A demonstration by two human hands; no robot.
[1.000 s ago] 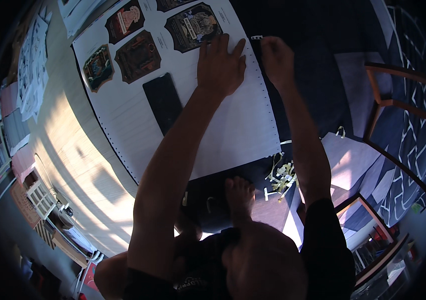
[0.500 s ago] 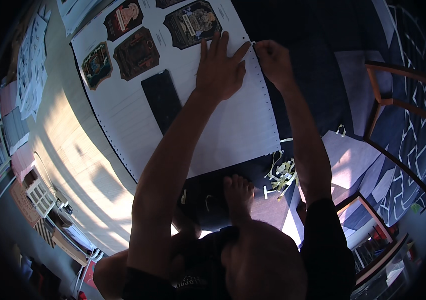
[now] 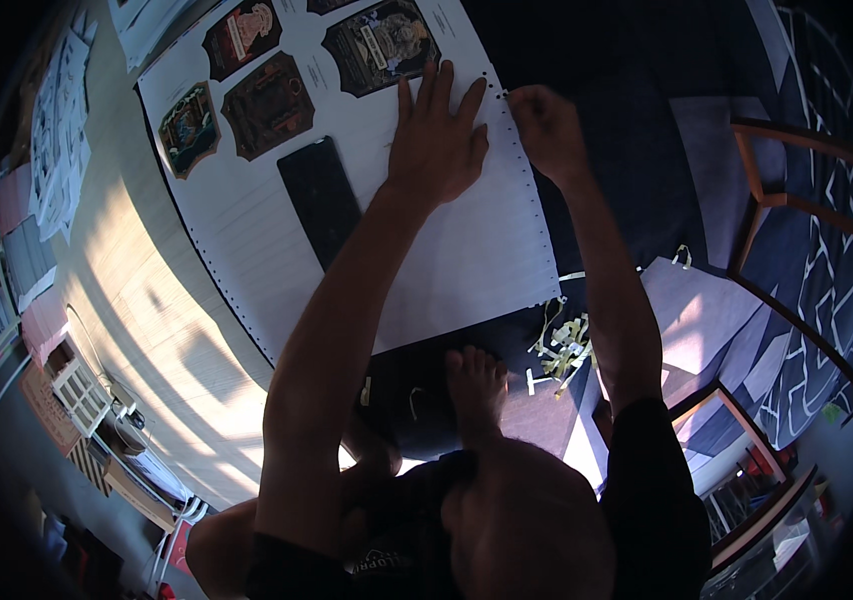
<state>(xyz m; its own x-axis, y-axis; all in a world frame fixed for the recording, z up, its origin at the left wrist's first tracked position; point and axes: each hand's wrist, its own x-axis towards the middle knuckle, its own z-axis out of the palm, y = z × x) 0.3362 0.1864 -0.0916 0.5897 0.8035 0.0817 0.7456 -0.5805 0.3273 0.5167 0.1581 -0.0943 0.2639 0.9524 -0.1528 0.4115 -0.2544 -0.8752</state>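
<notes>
A large white sheet [image 3: 457, 260] lies before me, with rows of small dark marks along its side edges. Flat on it rests my left hand [image 3: 434, 150], fingers spread, just below a dark ornate printed label [image 3: 382, 48]. My right hand [image 3: 550, 130] is at the sheet's right edge, thumb and fingers pinched together; whatever they may hold is too small to make out. Left of my left forearm lies a black phone-like slab [image 3: 320, 195], partly covered by that arm. Other printed labels, a brown one [image 3: 267, 105], a green one [image 3: 190, 130] and a red one [image 3: 242, 38], show at the upper left.
A tangle of pale thin strips [image 3: 565, 350] lies by the sheet's lower right corner, near my foot [image 3: 477, 390]. Dark cloth [image 3: 617, 130] spreads to the right, with a wooden frame [image 3: 772, 200] beyond. Sunlit light wood floor [image 3: 147, 270] is at the left.
My left index finger has drawn back from the sheet's right edge, where it was close to my right fingertips. My right hand has shifted slightly down. The sheet appears slightly further left.
</notes>
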